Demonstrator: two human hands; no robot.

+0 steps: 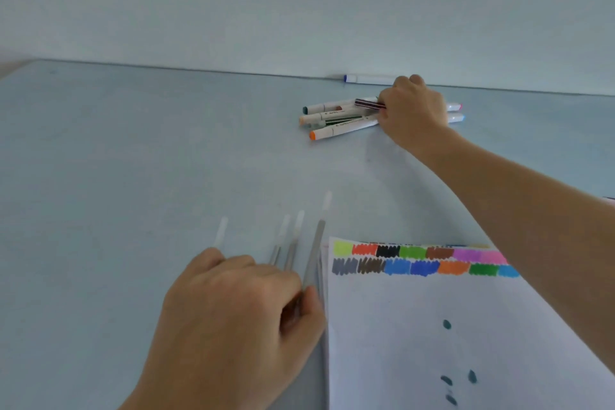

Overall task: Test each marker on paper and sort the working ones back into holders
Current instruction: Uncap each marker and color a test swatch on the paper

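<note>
Lying under right hand point(412, 110) fingers point(382, 115): marker pile point(339, 120).

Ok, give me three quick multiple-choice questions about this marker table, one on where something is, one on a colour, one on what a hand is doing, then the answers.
1. Where does the blue-capped marker lie?
A. on the paper
B. at the table's far edge by the wall
C. in the left hand

2. What colour is the cap of the nearest marker in the pile?
A. orange
B. purple
C. black

3. What is the right hand doing?
A. resting flat on the paper
B. hanging idle
C. gripping markers in the pile

Answers: 1 B, it lies alone along the wall line, behind the pile. 2 A, the orange cap points left at the pile's near side. 3 C, its fingers curl round a dark striped marker and the ones beneath.
</note>
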